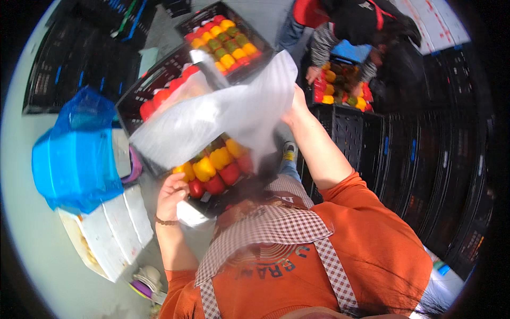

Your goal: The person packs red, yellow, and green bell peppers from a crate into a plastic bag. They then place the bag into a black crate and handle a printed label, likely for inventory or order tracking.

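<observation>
A large translucent white sheet (215, 115) spreads over a black plastic crate (133, 85) of bell peppers before me. My right hand (294, 104) holds the sheet by its raised right end. Below the sheet, yellow peppers (204, 169) and red peppers (215, 184) lie in rows; more red peppers show past its far side. My left hand (174, 191) is at the crate's near left corner, beside a yellow pepper, with its fingers bent. Whether it grips anything is unclear. A white piece (192, 214) hangs just below that hand.
Beyond stands another black crate of red, yellow and green peppers (225, 44). At the upper right a person (322, 44) reaches into a further pepper crate (338, 85). Stacked black crates (410, 151) line the right. On the left are a blue plastic-covered container (77, 163) and white foam boxes (111, 227).
</observation>
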Tool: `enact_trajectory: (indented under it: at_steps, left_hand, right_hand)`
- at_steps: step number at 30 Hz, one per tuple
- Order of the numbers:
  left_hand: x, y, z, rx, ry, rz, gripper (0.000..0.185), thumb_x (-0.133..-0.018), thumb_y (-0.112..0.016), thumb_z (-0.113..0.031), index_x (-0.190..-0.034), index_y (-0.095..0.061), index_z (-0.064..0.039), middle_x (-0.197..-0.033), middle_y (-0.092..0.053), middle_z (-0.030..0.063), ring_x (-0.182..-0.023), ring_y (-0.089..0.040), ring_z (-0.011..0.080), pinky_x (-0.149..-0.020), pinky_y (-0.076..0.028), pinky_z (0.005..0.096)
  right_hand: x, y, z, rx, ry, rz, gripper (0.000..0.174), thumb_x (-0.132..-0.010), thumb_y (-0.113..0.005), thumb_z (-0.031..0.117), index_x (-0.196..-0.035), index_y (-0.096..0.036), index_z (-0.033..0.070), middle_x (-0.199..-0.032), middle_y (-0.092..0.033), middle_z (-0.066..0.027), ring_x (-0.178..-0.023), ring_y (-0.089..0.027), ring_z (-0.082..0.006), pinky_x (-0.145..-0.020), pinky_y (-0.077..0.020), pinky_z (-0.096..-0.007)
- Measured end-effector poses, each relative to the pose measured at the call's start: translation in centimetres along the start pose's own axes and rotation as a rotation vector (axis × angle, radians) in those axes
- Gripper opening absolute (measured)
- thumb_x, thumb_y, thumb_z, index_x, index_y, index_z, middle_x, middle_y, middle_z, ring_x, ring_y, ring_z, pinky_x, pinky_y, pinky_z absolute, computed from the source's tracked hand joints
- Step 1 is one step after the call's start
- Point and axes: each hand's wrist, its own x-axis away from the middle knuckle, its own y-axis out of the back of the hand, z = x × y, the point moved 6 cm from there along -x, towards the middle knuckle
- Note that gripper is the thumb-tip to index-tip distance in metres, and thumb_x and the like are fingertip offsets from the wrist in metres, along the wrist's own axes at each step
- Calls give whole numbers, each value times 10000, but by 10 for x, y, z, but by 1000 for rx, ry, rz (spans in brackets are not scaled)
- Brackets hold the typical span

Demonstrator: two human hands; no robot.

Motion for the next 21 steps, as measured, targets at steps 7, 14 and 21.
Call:
enact_trajectory:
  at_steps: [7, 14, 21]
  left_hand:
    - [-100, -73, 47, -390, -26, -133, 613, -766, -710, -9, -1293, -398, -35, -1068, -572, 68, -975, -564, 168, -906, -439, 310]
    - [-169, -61, 64, -520, -4, -436, 649, -740, -749, -51, -1283, -396, -6, -1146, -568, 137, -1017, -558, 217, -891, -456, 331]
    - [-188, -61, 110, -752, 87, -429, 492, -769, -746, -119, -1170, -488, 3, -1074, -591, 120, -926, -574, 208, -773, -488, 337]
  right_hand:
    - [48, 151, 5, 637, -68, 74, 427, -914, -561, 179, -1288, -451, 4, -1199, -542, -122, -1058, -552, -211, -888, -474, -324]
    - [76, 280, -10, 186, -101, 221, 485, -971, -422, 344, -1334, -435, 22, -1289, -509, -113, -1160, -502, -237, -988, -396, -401]
    - [108, 294, 51, -274, -410, -34, 938, -841, -226, 756, -1458, -200, 50, -1432, -332, -212, -1296, -347, -360, -1045, -279, -534]
